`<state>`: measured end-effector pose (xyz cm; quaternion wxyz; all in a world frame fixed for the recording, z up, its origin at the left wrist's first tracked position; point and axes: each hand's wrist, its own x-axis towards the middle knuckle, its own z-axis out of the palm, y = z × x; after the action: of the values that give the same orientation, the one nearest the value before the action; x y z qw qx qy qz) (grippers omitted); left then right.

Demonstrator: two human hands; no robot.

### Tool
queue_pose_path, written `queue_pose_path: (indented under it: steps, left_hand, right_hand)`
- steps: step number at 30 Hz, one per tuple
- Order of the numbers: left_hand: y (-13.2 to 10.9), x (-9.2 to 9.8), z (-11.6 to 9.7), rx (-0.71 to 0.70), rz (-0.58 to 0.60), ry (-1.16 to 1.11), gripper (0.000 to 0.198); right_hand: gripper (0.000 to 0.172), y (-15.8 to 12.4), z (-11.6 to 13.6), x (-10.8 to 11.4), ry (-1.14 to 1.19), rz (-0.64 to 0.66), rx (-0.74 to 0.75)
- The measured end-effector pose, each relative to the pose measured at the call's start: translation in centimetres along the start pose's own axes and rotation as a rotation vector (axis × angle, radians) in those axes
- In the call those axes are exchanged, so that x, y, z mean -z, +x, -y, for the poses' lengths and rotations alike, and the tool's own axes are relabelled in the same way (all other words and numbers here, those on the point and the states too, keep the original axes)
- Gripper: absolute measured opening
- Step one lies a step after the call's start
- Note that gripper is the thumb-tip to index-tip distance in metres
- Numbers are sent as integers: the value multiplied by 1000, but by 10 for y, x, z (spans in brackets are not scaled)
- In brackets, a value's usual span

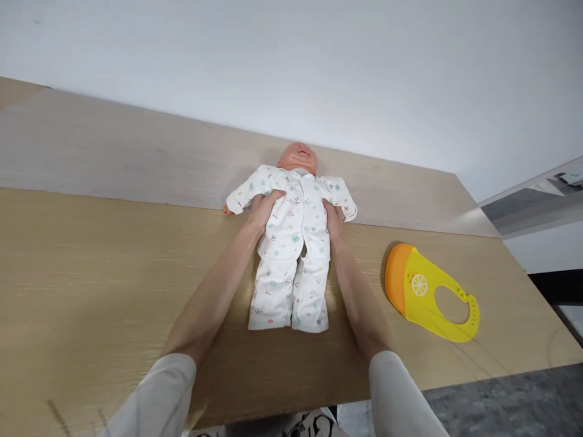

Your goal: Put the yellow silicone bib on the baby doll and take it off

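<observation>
A baby doll (297, 159) in white printed pajamas (294, 227) lies face up on the table, its head toward the wall and its legs toward me. My left hand (266, 208) grips the doll's side below the armpit, thumb on the chest. On the opposite side, my right hand (333, 218) holds the torso the same way. Most of my fingers are hidden behind the doll's body and sleeves. To the right, apart from both hands, rests a yellow silicone bib (430, 294) with an orange pocket and a white citrus-slice print.
The wooden table (113, 261) has a paler grey strip (113, 145) along its back, against a white wall (291, 67). Its right edge slants away, with grey floor (510, 400) beyond the near right side. A shelf-like recess (537, 203) shows at far right.
</observation>
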<state>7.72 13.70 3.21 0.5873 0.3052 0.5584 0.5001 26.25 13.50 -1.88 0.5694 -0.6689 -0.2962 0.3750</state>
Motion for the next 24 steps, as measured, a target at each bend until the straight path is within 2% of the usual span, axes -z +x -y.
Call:
queue_pose_path:
  steps: [7,12,17,24]
  left_hand:
    - [-9,-3,-5,1,-25,-83,38]
    - [2,-1,4,1,-27,5,39]
    - [12,0,10,-38,52,108,38]
    - [12,-1,12,-10,-1,101,40]
  right_hand:
    - [37,-2,4,1,0,-2,1]
    - [37,-6,2,2,-32,25,0]
    - [35,-6,1,2,-50,47,0]
    - [31,-6,2,1,-87,58,-43]
